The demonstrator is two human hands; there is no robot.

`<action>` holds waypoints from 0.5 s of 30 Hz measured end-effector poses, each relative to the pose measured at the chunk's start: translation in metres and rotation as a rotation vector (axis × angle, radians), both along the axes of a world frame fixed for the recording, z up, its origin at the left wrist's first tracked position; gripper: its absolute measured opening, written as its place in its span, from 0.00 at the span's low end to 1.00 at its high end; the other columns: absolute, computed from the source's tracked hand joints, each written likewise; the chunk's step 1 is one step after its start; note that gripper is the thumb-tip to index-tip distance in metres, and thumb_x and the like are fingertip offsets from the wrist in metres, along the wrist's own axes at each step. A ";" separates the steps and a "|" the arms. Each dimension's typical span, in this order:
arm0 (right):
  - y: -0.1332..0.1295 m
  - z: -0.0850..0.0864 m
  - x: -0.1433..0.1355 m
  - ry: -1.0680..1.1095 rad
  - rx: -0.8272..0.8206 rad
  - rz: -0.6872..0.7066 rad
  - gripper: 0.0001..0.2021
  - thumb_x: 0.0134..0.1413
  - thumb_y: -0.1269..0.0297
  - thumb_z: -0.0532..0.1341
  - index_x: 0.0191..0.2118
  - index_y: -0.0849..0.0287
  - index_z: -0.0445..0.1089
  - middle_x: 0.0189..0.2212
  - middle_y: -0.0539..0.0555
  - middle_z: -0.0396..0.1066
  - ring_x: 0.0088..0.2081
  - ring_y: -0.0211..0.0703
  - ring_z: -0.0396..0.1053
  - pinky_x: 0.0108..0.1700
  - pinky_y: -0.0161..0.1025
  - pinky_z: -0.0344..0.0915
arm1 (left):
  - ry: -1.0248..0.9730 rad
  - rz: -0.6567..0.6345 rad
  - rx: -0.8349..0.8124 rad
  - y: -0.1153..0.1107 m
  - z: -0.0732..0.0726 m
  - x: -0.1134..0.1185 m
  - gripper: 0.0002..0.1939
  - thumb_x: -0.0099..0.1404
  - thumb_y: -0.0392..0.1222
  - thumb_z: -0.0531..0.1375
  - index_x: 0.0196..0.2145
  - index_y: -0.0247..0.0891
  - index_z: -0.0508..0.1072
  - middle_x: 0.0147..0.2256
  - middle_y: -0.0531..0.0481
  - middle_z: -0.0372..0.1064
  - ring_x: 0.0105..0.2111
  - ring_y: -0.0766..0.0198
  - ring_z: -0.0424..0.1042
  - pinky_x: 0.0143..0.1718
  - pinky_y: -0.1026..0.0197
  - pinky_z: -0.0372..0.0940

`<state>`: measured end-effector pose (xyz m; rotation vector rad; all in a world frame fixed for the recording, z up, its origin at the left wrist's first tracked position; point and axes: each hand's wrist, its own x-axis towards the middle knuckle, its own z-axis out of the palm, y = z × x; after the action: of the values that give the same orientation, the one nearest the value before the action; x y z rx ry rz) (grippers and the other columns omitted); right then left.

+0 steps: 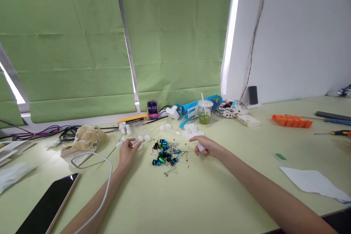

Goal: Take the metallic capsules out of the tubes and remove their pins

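Observation:
A pile of small blue, black and green parts with thin metal leads (166, 154) lies on the pale green table (170, 204). Left of the pile, my left hand (128, 150) is beside several small white round pieces (147, 138), its thumb and index finger apart; nothing shows held between them. My right hand (206, 147) is at the right of the pile, closed on a white piece (201, 146), with the index finger stretched out to the left. Several flat white pieces (191, 128) lie just behind the right hand.
A white cable (111, 175) crosses above my left forearm. A phone (49, 204) lies front left, near a cloth bag (82, 140). Behind stand a cup of green drink (204, 112) and a blue box (192, 108). An orange tray (292, 121) and white paper (314, 181) lie right.

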<state>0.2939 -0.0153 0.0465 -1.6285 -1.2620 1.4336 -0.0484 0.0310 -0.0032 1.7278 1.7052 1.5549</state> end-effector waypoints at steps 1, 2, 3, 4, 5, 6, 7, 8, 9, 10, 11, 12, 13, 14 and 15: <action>0.003 0.001 0.006 -0.019 0.067 -0.073 0.17 0.49 0.59 0.54 0.44 0.62 0.62 0.12 0.50 0.65 0.08 0.28 0.42 0.13 0.28 0.35 | -0.003 0.002 -0.014 0.000 0.000 0.000 0.26 0.45 0.60 0.59 0.35 0.35 0.70 0.22 0.55 0.58 0.24 0.63 0.61 0.27 0.60 0.58; 0.006 0.002 0.012 -0.033 0.153 -0.162 0.15 0.48 0.61 0.54 0.42 0.63 0.64 0.12 0.49 0.63 0.08 0.28 0.43 0.13 0.28 0.36 | -0.014 0.002 -0.031 0.000 0.000 0.001 0.27 0.45 0.60 0.59 0.35 0.35 0.70 0.21 0.56 0.58 0.22 0.63 0.61 0.26 0.61 0.57; 0.010 0.001 0.019 -0.051 0.242 -0.269 0.13 0.47 0.63 0.54 0.38 0.64 0.66 0.11 0.48 0.61 0.09 0.28 0.44 0.14 0.29 0.38 | -0.027 0.000 -0.049 -0.001 0.000 0.001 0.27 0.45 0.60 0.59 0.35 0.35 0.70 0.20 0.57 0.57 0.21 0.63 0.60 0.25 0.61 0.57; 0.015 0.000 0.025 -0.065 0.302 -0.345 0.11 0.47 0.64 0.54 0.36 0.65 0.66 0.12 0.48 0.60 0.10 0.28 0.47 0.14 0.29 0.41 | -0.039 -0.004 -0.064 -0.001 0.000 0.002 0.27 0.44 0.60 0.59 0.35 0.35 0.70 0.19 0.57 0.57 0.21 0.64 0.60 0.25 0.61 0.56; 0.020 -0.003 0.032 -0.081 0.341 -0.410 0.11 0.48 0.65 0.52 0.34 0.65 0.66 0.13 0.48 0.59 0.11 0.29 0.49 0.15 0.29 0.44 | -0.048 -0.009 -0.075 -0.001 0.000 0.002 0.27 0.44 0.59 0.60 0.36 0.35 0.70 0.19 0.57 0.57 0.20 0.64 0.60 0.24 0.61 0.56; 0.025 -0.005 0.038 -0.100 0.372 -0.467 0.11 0.48 0.65 0.51 0.33 0.65 0.66 0.14 0.48 0.60 0.13 0.30 0.52 0.17 0.30 0.47 | -0.052 -0.012 -0.082 -0.001 0.000 0.002 0.27 0.44 0.59 0.60 0.36 0.35 0.70 0.18 0.58 0.57 0.20 0.64 0.60 0.24 0.61 0.56; 0.030 -0.009 0.044 -0.125 0.394 -0.517 0.11 0.49 0.65 0.50 0.33 0.65 0.66 0.16 0.50 0.61 0.15 0.31 0.55 0.18 0.30 0.50 | -0.053 -0.013 -0.085 -0.001 0.000 0.002 0.27 0.44 0.58 0.60 0.36 0.35 0.70 0.18 0.58 0.57 0.19 0.64 0.60 0.24 0.61 0.56; 0.034 -0.012 0.050 -0.156 0.412 -0.564 0.11 0.49 0.65 0.49 0.32 0.65 0.66 0.17 0.51 0.62 0.17 0.33 0.57 0.20 0.31 0.52 | -0.053 -0.013 -0.087 -0.001 0.000 0.002 0.27 0.44 0.57 0.60 0.37 0.35 0.70 0.18 0.58 0.57 0.19 0.64 0.60 0.24 0.61 0.56; 0.038 -0.016 0.056 -0.192 0.423 -0.602 0.11 0.48 0.65 0.50 0.32 0.65 0.66 0.19 0.53 0.64 0.20 0.35 0.60 0.21 0.32 0.54 | -0.052 -0.013 -0.089 0.000 0.000 0.002 0.27 0.44 0.57 0.60 0.37 0.34 0.70 0.18 0.57 0.58 0.19 0.64 0.60 0.24 0.61 0.57; 0.042 -0.020 0.061 -0.230 0.431 -0.635 0.11 0.48 0.64 0.50 0.31 0.65 0.66 0.22 0.55 0.65 0.22 0.37 0.62 0.23 0.33 0.55 | -0.051 -0.012 -0.091 0.001 -0.001 0.001 0.26 0.45 0.56 0.60 0.38 0.34 0.70 0.18 0.57 0.58 0.19 0.64 0.61 0.24 0.60 0.57; 0.044 -0.023 0.066 -0.273 0.442 -0.661 0.10 0.47 0.64 0.51 0.30 0.65 0.66 0.24 0.56 0.67 0.25 0.39 0.64 0.25 0.33 0.56 | -0.049 -0.013 -0.094 0.001 -0.001 0.001 0.26 0.45 0.55 0.60 0.38 0.34 0.70 0.18 0.57 0.59 0.19 0.63 0.61 0.25 0.60 0.57; 0.046 -0.026 0.069 -0.316 0.457 -0.677 0.10 0.46 0.64 0.52 0.29 0.64 0.66 0.26 0.57 0.68 0.28 0.41 0.65 0.27 0.34 0.57 | -0.048 -0.014 -0.095 0.002 -0.001 0.001 0.26 0.45 0.54 0.60 0.39 0.34 0.70 0.18 0.56 0.60 0.20 0.63 0.62 0.25 0.60 0.58; 0.048 -0.029 0.072 -0.359 0.478 -0.686 0.09 0.46 0.64 0.53 0.29 0.64 0.67 0.28 0.58 0.68 0.30 0.43 0.66 0.30 0.35 0.58 | -0.047 -0.018 -0.098 0.003 -0.002 0.001 0.26 0.46 0.53 0.59 0.40 0.34 0.70 0.19 0.55 0.62 0.20 0.62 0.63 0.26 0.60 0.59; 0.049 -0.031 0.073 -0.402 0.503 -0.690 0.09 0.46 0.64 0.53 0.29 0.64 0.67 0.29 0.59 0.69 0.33 0.45 0.66 0.33 0.36 0.58 | -0.050 -0.025 -0.100 0.003 -0.002 0.000 0.26 0.47 0.52 0.59 0.41 0.34 0.69 0.20 0.54 0.63 0.21 0.62 0.64 0.27 0.59 0.60; 0.049 -0.032 0.074 -0.441 0.530 -0.691 0.09 0.46 0.63 0.54 0.29 0.63 0.67 0.30 0.60 0.69 0.35 0.46 0.66 0.35 0.37 0.58 | -0.057 -0.038 -0.102 0.003 -0.002 0.000 0.26 0.47 0.51 0.59 0.42 0.34 0.68 0.21 0.53 0.65 0.23 0.61 0.66 0.28 0.59 0.61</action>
<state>0.3682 0.0342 0.0141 -1.7797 -1.0152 0.2985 -0.0479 0.0342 -0.0053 1.6404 1.6841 1.4601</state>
